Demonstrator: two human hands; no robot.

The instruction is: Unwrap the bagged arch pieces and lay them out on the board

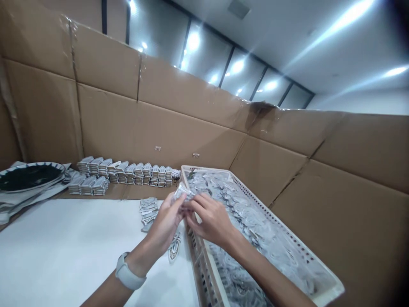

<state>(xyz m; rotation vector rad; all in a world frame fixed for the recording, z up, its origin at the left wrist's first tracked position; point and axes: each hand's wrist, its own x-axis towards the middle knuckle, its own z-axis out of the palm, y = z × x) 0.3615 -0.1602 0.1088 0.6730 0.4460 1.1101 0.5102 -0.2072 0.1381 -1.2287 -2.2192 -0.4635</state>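
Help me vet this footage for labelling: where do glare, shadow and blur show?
Head view: the ceiling light flares into a long streak, and the glass panes show bright spots; head view: a faint shadow lies low on the white tabletop; head view: the clear packet at the left hand looks soft, details unreadable.

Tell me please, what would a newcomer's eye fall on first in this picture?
First, probably the left hand and right hand, meeting near the centre at a small shiny piece, too blurred to identify. Next, the long pale crate on the right, full of small pieces. Then the neat stacks lined up along the cardboard wall.
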